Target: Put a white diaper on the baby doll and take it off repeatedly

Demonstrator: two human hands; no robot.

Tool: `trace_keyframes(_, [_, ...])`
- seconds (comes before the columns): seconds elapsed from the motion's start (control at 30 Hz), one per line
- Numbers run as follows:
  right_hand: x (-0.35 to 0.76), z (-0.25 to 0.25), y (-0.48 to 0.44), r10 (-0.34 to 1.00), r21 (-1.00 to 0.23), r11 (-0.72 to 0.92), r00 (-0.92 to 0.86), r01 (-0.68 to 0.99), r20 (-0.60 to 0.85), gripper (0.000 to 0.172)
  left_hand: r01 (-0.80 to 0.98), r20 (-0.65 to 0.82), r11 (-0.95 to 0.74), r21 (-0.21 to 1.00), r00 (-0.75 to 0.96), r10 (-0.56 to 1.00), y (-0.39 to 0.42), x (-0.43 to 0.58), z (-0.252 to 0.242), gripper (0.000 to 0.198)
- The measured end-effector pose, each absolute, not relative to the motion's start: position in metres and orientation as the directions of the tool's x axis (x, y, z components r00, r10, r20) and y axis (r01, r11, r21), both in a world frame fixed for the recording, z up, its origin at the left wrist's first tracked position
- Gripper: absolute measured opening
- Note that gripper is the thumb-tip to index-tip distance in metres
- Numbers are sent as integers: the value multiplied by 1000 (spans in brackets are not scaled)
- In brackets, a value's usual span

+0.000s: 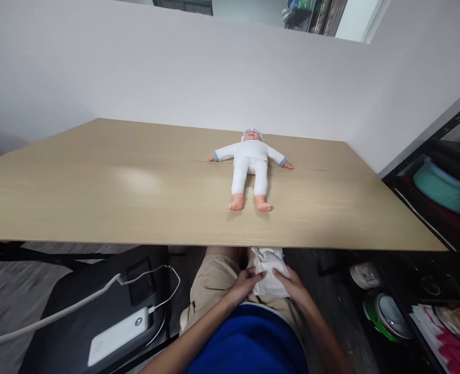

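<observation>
Over my lap, just below the table's front edge, I hold a folded white diaper [271, 275] with ruffled edges. My left hand [247, 284] pinches its left side between thumb and fingers. On the opposite side, my right hand [293, 284] grips it with the thumb on top. A baby doll [250, 161] in a white top, white trousers and a white cap lies on its back on the table, arms spread and bare feet towards me. Neither hand touches the doll.
The wooden table [97, 202] reaches back to a white wall. At left, a black chair [74, 291] carries a white power bank [118, 336] with a cable. Dark shelves at right hold a teal basin [446, 187], round containers [389, 317] and papers.
</observation>
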State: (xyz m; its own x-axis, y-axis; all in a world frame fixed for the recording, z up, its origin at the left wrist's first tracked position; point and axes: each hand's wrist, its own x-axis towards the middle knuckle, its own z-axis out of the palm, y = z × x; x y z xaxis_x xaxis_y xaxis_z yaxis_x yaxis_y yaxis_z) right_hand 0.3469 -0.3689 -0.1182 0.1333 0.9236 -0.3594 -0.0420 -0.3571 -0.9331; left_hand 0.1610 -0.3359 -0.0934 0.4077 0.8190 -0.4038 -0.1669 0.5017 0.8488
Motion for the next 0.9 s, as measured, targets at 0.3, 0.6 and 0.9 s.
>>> trace_keyframes(0.3, [345, 9, -463, 976, -962, -206, -34, 177, -215, 51, 42, -279, 286, 957, 388, 878, -425, 90, 18, 58])
trace_keyframes(0.6, [311, 100, -388, 925, -849, 346, 4, 400, 379, 31, 148, 272, -311, 939, 234, 933, -372, 73, 70, 51])
trace_keyframes(0.9, [318, 1, -380, 993, -961, -105, -29, 257, -116, 42, -142, -329, 365, 920, 227, 917, -349, 91, -14, 52])
